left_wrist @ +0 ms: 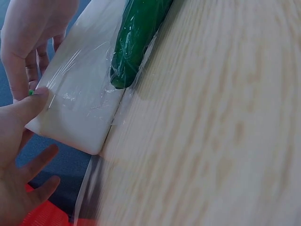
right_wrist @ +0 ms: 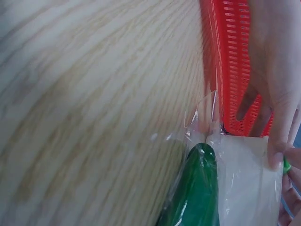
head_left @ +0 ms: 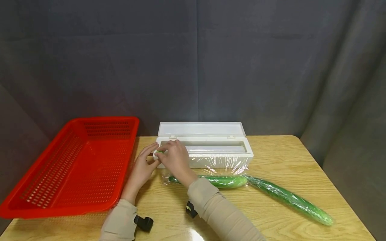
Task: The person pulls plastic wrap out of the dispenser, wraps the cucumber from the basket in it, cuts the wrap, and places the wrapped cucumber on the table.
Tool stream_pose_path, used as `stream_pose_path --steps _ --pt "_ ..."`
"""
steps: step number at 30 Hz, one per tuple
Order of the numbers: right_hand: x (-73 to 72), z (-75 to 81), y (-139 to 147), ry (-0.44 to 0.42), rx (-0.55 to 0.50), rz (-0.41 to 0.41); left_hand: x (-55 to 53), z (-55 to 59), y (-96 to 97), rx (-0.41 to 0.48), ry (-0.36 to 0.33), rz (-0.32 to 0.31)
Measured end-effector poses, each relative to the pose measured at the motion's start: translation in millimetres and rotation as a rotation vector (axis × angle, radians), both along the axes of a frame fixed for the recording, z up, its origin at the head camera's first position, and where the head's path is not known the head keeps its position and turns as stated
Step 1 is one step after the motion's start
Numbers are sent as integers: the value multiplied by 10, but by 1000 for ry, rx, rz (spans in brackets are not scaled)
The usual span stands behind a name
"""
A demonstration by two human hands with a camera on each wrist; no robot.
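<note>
A white cling film dispenser [head_left: 223, 161] stands mid-table with its lid [head_left: 202, 129] raised and a roll of film [head_left: 215, 149] inside. My right hand [head_left: 177, 160] pinches a small green slide cutter [left_wrist: 31, 92] at the dispenser's left end; the fingertips mostly cover it. My left hand [head_left: 142, 169] touches that same end, thumb [left_wrist: 35, 104] against the front edge close to the cutter and two other fingers spread. Clear film [head_left: 221, 167] drapes from the front over a green cucumber [head_left: 226, 181], which lies along the dispenser, partly behind my right wrist.
A second cucumber [head_left: 292, 198], wrapped in film, slants toward the front right of the wooden table [head_left: 289, 160]. At the left is a red perforated basket [head_left: 120, 177], close beside my left forearm. A dark grey curtain [head_left: 199, 67] hangs behind the table.
</note>
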State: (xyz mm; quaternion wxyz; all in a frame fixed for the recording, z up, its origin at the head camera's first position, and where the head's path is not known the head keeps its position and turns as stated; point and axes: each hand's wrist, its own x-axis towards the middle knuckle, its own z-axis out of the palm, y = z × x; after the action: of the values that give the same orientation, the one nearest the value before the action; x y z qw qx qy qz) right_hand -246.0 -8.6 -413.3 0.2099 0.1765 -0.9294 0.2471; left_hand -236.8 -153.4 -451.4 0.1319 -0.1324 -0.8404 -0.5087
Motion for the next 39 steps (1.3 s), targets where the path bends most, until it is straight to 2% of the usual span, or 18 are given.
stream_pose_path --steps 6,10,13,19,22,25,31,39 --pt "6 12 12 1 10 5 4 1 -29 -8 -3 2" --pt "-21 19 50 -24 11 45 -4 -2 -22 -5 0 -6" --pt "-92 47 112 -54 30 122 -18 1 -2 7 10 -19" --pt "-289 137 251 -126 85 347 -34 10 21 1 14 -25" --pt "-387 148 281 -199 64 440 -37 4 6 3 2 -27" --pt "-461 140 290 -271 12 497 -37 -8 -13 6 -2 -34" --pt "-521 120 284 -329 -34 550 -15 -22 -36 -12 4 -35" --pt "-522 148 292 -319 -28 554 13 38 -43 -56 -14 -29"
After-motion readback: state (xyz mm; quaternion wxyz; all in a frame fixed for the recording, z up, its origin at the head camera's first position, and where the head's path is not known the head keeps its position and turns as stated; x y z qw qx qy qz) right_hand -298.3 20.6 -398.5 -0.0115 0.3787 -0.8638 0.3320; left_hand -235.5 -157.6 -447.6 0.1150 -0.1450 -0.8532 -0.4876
